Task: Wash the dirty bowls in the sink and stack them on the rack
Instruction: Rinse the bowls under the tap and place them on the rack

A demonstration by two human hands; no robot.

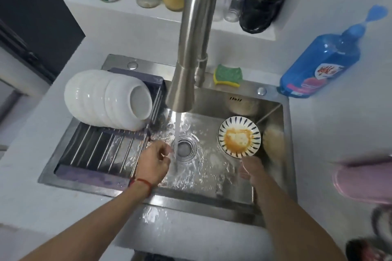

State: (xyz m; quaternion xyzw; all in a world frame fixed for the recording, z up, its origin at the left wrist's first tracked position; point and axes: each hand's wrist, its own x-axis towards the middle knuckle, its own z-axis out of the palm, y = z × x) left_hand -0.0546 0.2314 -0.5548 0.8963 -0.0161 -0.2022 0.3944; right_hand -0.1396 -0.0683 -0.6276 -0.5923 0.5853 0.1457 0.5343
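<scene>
Two hands are down in the sink [273, 112]. On the left hand [153, 160] the fingers curl loosely beside the water stream [176, 133], holding nothing. On the right hand [252, 168] the fingers are hidden, so I cannot tell their state. Just past it sits the dirty bowl [239, 136]. Best to grab its rim and bring it under the water. Clean bowls [106, 97] lie left of the water, on the rack [101, 146].
</scene>
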